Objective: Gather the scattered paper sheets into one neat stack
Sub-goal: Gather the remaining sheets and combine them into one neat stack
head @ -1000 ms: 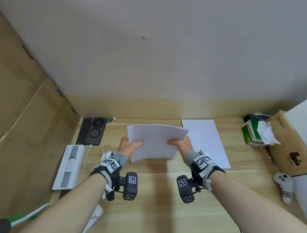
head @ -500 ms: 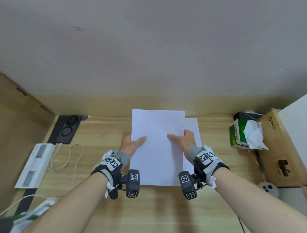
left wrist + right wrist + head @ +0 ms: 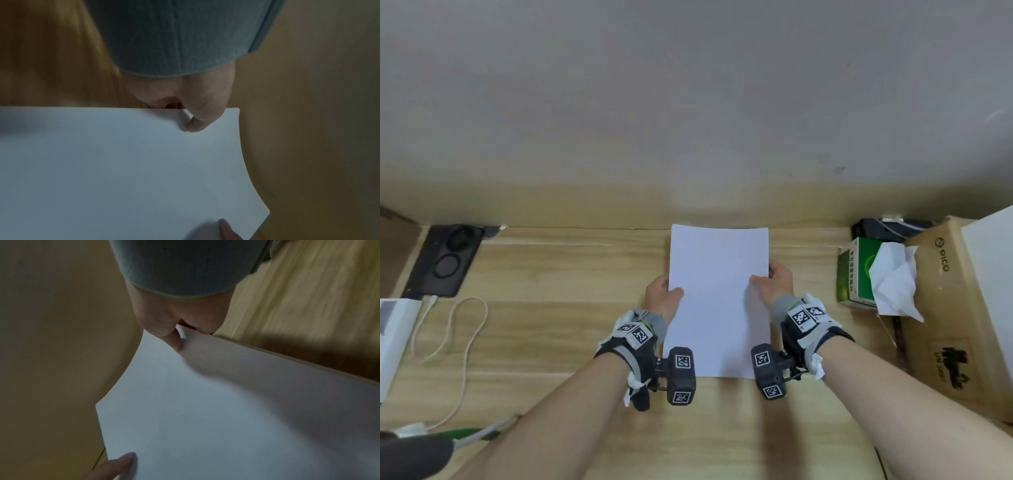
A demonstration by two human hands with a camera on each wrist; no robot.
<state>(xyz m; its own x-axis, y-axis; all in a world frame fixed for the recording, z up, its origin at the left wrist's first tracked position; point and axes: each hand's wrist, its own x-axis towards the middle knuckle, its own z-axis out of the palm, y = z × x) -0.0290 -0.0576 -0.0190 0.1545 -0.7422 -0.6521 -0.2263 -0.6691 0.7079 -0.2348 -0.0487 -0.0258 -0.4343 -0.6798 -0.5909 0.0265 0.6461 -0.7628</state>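
At the far left of the wooden desk (image 3: 558, 274) a black charging pad (image 3: 445, 262) lies against the wall, with a white cable (image 3: 467, 329) looped beside it; neither is near the work.

The left hand (image 3: 662, 296) pinches the left long edge of the paper stack (image 3: 717, 298), thumb on top and fingers tucked under, as the left wrist view shows. The stack sits in the middle of the desk, its far short edge close to the wall and its near edge by the wrists. The right hand (image 3: 774, 282) grips the right long edge the same way, thumb pressing the top sheet and fingers curled beneath. Further right stand a green tissue box (image 3: 859, 274) and a cardboard box (image 3: 955, 308), well apart from the sheets.

The step in hand looks like squaring and setting down the gathered sheets. To do it well, I would keep both pinches level and opposite each other, so that the pile does not twist. Lower the near edge flat first, then slide the fingers out sideways, not upward, so the bottom sheets are not dragged. Finish by nudging the long edges inward with flat palms. From the head view the edges seem aligned; whether any sheet pokes out underneath I cannot tell.
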